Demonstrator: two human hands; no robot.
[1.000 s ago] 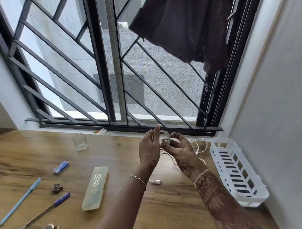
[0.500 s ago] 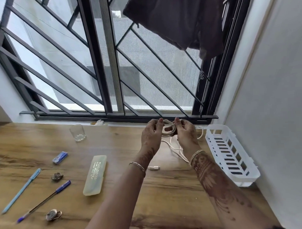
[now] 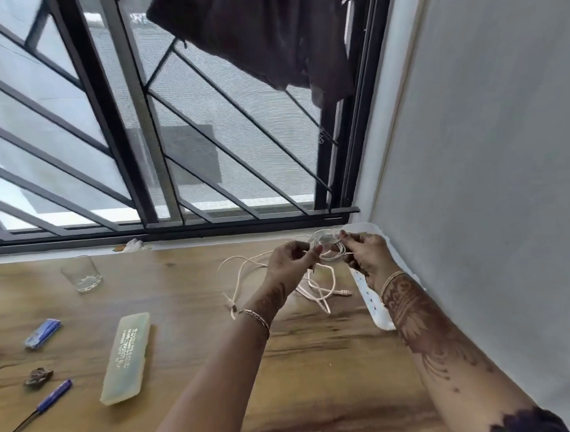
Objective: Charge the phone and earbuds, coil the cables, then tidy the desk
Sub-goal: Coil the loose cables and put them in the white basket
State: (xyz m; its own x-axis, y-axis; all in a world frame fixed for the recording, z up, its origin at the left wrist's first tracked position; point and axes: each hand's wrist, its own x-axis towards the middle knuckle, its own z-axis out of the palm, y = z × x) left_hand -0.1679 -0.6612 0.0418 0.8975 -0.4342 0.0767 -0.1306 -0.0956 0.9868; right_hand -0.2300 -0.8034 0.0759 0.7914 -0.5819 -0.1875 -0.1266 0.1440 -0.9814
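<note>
A white cable coil (image 3: pixel 326 246) hangs in the air between my two hands, above the wooden desk (image 3: pixel 189 293). My left hand (image 3: pixel 291 261) pinches the coil's left side. My right hand (image 3: pixel 366 255) pinches its right side. Loose white cable (image 3: pixel 315 289) trails down from the coil onto the desk, with a plug end lying near the basket. A second loose loop of cable (image 3: pixel 237 272) lies to the left of my left hand. No phone or earbuds are in view.
A white plastic basket (image 3: pixel 374 306) stands by the right wall, partly behind my right arm. A glass (image 3: pixel 82 274), a pale pencil case (image 3: pixel 127 354), a blue eraser (image 3: pixel 42 334), a blue pen (image 3: pixel 51 398) and a small dark clip (image 3: pixel 39 376) lie at the left.
The camera has swung right and closer. Both hands have moved toward the basket with the coil, and more loose cable shows on the desk.
</note>
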